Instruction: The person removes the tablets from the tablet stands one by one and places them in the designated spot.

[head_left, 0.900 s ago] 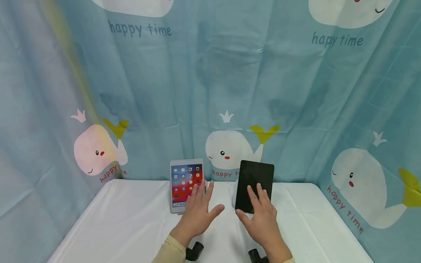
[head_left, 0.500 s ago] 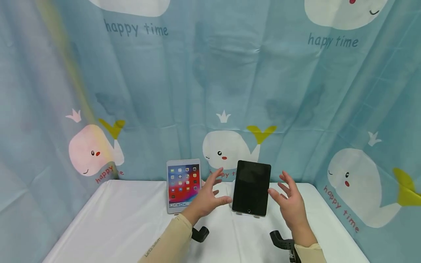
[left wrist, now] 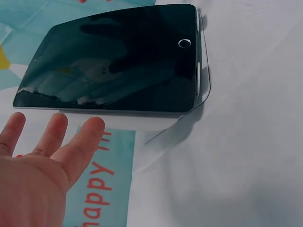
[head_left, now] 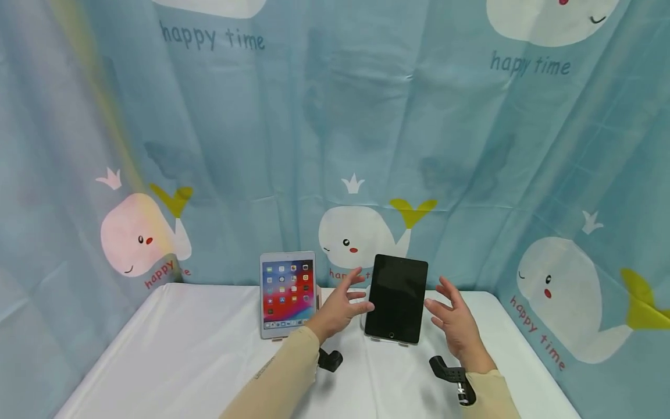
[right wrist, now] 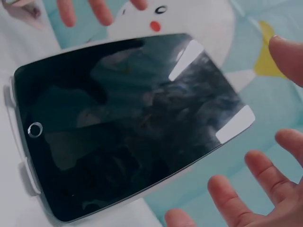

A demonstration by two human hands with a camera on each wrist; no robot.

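A black tablet (head_left: 396, 299) with a dark screen and round home button leans upright on a pale stand (left wrist: 206, 85). My left hand (head_left: 339, 311) is at its left side, fingers spread; in the head view the thumb tip overlaps the tablet's left edge, and I cannot tell if it touches. In the left wrist view a small gap shows between its fingertips and the tablet. My right hand (head_left: 459, 326) stands at the right side, fingers loosely spread and apart from the tablet. Both hands hold nothing.
Left of the left hand a white tablet (head_left: 288, 291) with a lit screen of app icons stands upright. Both stand on a white cloth (head_left: 209, 355). A blue whale-print curtain (head_left: 293, 145) rises behind. Black wrist mounts (head_left: 331, 359) hang at both wrists.
Both hands were over the tablet fronts, the right one before the black screen. They parted to either side of the black tablet, then drew closer to it. The tablets stay put.
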